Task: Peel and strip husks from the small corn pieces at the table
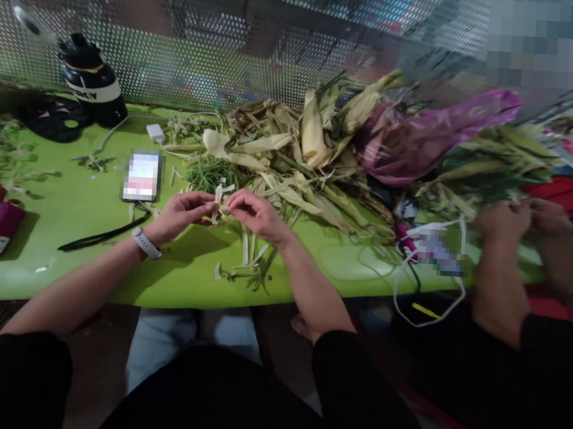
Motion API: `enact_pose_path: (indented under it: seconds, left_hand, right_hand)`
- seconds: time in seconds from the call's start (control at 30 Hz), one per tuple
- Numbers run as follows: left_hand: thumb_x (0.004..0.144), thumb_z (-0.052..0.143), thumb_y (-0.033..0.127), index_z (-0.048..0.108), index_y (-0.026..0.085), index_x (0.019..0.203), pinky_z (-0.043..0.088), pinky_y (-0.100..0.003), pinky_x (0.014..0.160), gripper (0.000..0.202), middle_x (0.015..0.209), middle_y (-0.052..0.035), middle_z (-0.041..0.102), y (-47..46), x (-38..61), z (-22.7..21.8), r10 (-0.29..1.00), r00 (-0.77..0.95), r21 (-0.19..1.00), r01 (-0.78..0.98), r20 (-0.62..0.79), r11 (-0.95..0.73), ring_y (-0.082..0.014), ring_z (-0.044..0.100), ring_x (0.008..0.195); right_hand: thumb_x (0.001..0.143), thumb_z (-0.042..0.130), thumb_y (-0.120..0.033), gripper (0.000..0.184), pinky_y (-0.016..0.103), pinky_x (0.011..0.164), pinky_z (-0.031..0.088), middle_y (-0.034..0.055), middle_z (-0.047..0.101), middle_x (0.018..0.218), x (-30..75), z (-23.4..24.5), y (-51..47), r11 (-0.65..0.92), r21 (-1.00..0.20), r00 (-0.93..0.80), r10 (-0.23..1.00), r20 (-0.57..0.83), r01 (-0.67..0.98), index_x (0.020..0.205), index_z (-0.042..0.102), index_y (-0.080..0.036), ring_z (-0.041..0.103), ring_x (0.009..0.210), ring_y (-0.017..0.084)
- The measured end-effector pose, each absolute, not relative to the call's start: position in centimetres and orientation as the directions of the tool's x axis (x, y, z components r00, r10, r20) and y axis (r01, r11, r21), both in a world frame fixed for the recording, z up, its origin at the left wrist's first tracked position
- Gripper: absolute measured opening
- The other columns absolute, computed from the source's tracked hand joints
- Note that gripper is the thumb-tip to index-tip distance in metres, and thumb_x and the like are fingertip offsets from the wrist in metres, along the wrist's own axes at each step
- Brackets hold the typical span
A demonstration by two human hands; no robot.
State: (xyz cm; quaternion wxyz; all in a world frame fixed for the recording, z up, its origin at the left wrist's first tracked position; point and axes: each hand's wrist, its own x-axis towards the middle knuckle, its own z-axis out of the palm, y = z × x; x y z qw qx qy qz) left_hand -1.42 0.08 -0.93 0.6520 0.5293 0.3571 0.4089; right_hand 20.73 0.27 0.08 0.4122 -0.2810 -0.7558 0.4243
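Note:
My left hand (182,213) and my right hand (255,214) meet over the green table (72,227), both pinched on a small pale strip of corn husk (219,201) held between their fingertips. A white band sits on my left wrist. Just beyond my hands lies a big heap of corn husks and leaves (300,157). Torn husk scraps (249,264) lie on the table below my right hand.
A phone (142,176) with a white cable lies left of my hands, beside a black strap (101,235). A black bottle (93,80) stands at the back left, a purple bag (417,138) on the heap. Another person's hands (523,222) work at the right. A perforated metal screen backs the table.

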Motion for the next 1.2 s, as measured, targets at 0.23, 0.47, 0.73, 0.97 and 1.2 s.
enact_pose_path:
  seconds: [0.23, 0.47, 0.73, 0.97, 1.2]
  left_hand:
    - [0.078, 0.075, 0.024, 0.054, 0.023, 0.129, 0.062, -0.032, 0.073, 0.055, 0.090, -0.0023, 0.072, -0.5, -1.4, -1.5, 0.914, 0.404, 0.965, -0.221, -0.040, 0.140, -0.0169, 0.072, 0.085]
    - [0.076, 0.077, 0.026, 0.069, 0.019, 0.101, 0.061, -0.028, 0.063, 0.028, 0.085, -0.0026, 0.071, -0.5, -1.5, -1.5, 0.831, 0.526, 0.867, -0.314, -0.182, 0.388, -0.0145, 0.070, 0.075]
    - [0.077, 0.075, 0.036, 0.073, 0.017, 0.106, 0.063, -0.031, 0.073, 0.035, 0.092, -0.0051, 0.074, -0.2, -1.3, -2.5, 0.930, 0.365, 0.996, -0.094, 0.042, -0.009, -0.0152, 0.070, 0.081]
    - [0.079, 0.073, 0.041, 0.071, 0.015, 0.109, 0.063, -0.035, 0.077, 0.040, 0.091, -0.0067, 0.073, -0.2, -1.3, -2.3, 0.927, 0.365, 0.996, -0.027, 0.089, -0.085, -0.0171, 0.071, 0.081]
    - [0.081, 0.071, 0.039, 0.071, 0.015, 0.109, 0.063, -0.036, 0.078, 0.037, 0.093, -0.0077, 0.074, -0.7, -1.4, -1.8, 0.917, 0.395, 0.997, -0.073, 0.050, -0.023, -0.0197, 0.071, 0.086]
  right_hand:
    - [0.089, 0.061, -0.037, 0.019, 0.034, 0.088, 0.049, 0.0057, 0.060, 0.100, 20.2, -0.2, 0.0, 0.431, -0.901, -0.545, 0.767, 0.338, 0.048, 0.087, 0.061, -0.018, 0.059, 0.094, 0.016]
    - [0.089, 0.062, -0.034, 0.017, 0.033, 0.085, 0.049, 0.0051, 0.060, 0.099, 21.1, 0.7, -0.5, 0.386, -0.923, -0.635, 0.714, 0.295, 0.006, 0.087, 0.062, -0.017, 0.059, 0.090, 0.015]
    - [0.089, 0.063, -0.036, 0.018, 0.040, 0.098, 0.044, 0.0073, 0.055, 0.107, 20.7, 0.4, -0.3, 0.548, -0.819, -0.588, 0.723, 0.363, 0.169, 0.085, 0.065, -0.018, 0.055, 0.106, 0.019]
    - [0.089, 0.061, -0.043, 0.025, 0.038, 0.091, 0.048, 0.0083, 0.052, 0.109, 20.1, -1.0, 0.3, 0.572, -0.755, -0.477, 0.786, 0.394, 0.320, 0.085, 0.065, -0.019, 0.054, 0.102, 0.020]
    - [0.088, 0.063, -0.041, 0.023, 0.036, 0.083, 0.050, 0.0083, 0.054, 0.106, 20.0, -1.7, 1.0, 0.535, -0.786, -0.481, 0.801, 0.356, 0.310, 0.084, 0.063, -0.018, 0.056, 0.095, 0.018]
